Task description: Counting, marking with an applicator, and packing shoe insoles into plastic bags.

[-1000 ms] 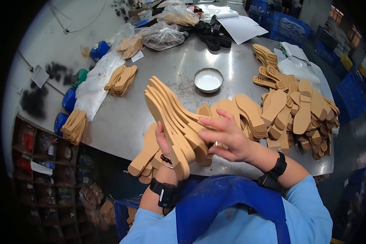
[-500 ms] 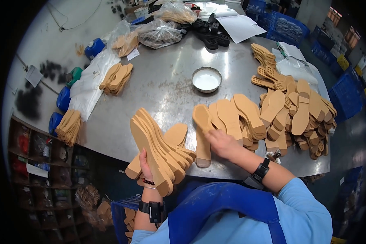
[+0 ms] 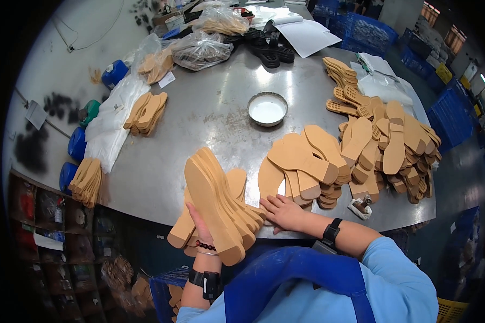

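Note:
My left hand [image 3: 201,230] holds a fanned stack of tan shoe insoles [image 3: 218,199] upright at the near edge of the metal table [image 3: 199,129]. My right hand [image 3: 284,212] lies flat, fingers spread, on the table edge, touching the near end of a tan insole [image 3: 269,180]. Just beyond it sits a spread row of overlapping insoles [image 3: 307,159].
A big heap of tan insoles [image 3: 390,145] fills the table's right side. A round metal bowl of white glue [image 3: 267,109] stands mid-table. A small insole pile [image 3: 147,112], plastic bags [image 3: 199,48], black soles [image 3: 269,46] and papers lie farther back. Blue crates stand at the right.
My left hand has lowered the fanned insole stack toward the table edge. My right hand has left the stack and moved right, down onto the insoles lying on the table.

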Demonstrator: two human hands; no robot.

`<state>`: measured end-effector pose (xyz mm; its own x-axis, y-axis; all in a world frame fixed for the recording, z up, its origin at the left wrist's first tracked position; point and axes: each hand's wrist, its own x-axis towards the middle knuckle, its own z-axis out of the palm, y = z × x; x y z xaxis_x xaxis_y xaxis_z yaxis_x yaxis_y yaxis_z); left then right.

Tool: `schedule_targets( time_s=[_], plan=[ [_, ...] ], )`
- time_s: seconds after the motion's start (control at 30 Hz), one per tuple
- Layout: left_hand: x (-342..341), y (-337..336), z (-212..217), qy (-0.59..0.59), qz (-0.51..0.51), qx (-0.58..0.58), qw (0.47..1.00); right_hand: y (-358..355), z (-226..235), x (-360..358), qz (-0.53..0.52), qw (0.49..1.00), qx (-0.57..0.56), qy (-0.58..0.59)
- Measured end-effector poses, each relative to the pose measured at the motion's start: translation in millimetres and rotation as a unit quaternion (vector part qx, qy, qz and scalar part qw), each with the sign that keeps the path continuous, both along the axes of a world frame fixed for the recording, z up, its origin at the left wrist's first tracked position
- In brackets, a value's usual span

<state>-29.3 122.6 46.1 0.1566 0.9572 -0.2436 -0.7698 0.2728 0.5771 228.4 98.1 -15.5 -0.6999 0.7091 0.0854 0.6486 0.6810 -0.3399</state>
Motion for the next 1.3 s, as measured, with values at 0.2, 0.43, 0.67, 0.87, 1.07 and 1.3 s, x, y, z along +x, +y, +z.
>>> schedule_targets(
  time_s=[0.2, 0.43, 0.67, 0.87, 1.07, 1.3],
  plan=[
    [-1, 5, 6, 0.002, -0.050, -0.009, 0.999, 2, 48, 25, -0.175, 0.869, -0.221, 0.407],
    [27, 21, 4, -0.007, -0.112, 0.022, 0.993, 12, 185, -1, 0.100, 0.938, -0.031, 0.330],
    [57, 35, 21, 0.033, -0.183, 0.049, 0.981, 15, 159, -13, 0.207, 0.951, -0.017, 0.231],
    [109, 32, 59, -0.023, -0.227, 0.148, 0.962, 30, 137, 6, -0.164, 0.875, -0.105, 0.443],
    [149, 62, 57, 0.021, -0.266, 0.128, 0.955, 34, 142, 41, -0.238, 0.886, -0.120, 0.379],
    [149, 58, 69, -0.039, -0.244, -0.064, 0.967, -2, 135, 154, -0.312, 0.659, -0.248, 0.638]
  ],
)
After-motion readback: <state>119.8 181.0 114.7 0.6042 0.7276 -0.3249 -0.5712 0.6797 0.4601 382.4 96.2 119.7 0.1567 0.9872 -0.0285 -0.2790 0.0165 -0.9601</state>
